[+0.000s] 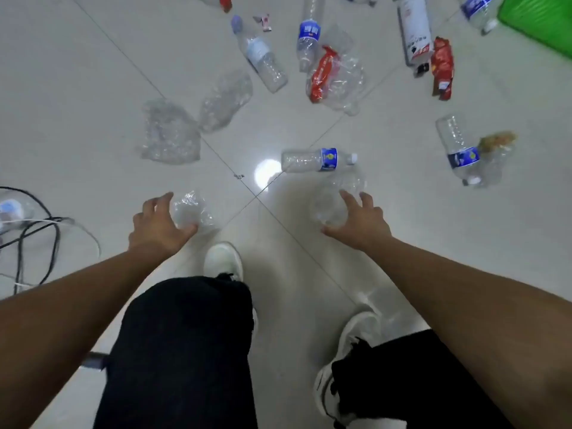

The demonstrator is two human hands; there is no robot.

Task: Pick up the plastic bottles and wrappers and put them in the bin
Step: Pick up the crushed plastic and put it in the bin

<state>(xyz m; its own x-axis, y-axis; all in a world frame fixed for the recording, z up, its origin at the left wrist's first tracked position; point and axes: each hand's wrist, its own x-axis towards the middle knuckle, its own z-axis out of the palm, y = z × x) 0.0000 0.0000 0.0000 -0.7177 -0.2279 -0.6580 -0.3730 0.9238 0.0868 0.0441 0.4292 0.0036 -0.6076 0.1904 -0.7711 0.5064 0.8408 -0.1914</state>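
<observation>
My left hand (158, 224) is curled around a crumpled clear plastic bottle (193, 212) low over the floor, thumb and fingers on either side of it. My right hand (360, 222) lies with spread fingers over a crushed clear bottle (331, 201), the thumb at its near end, the grip not closed. Just beyond lies a blue-labelled bottle (318, 160). Several more bottles (263, 55) and red wrappers (442, 68) are scattered farther ahead. A corner of the green bin (538, 23) shows at the top right.
Two flattened clear plastic pieces (168, 133) lie to the left ahead. Black and white cables (37, 230) and a power strip sit at the left edge. My white shoes (223, 258) and dark trousers fill the bottom of the view on the pale tiled floor.
</observation>
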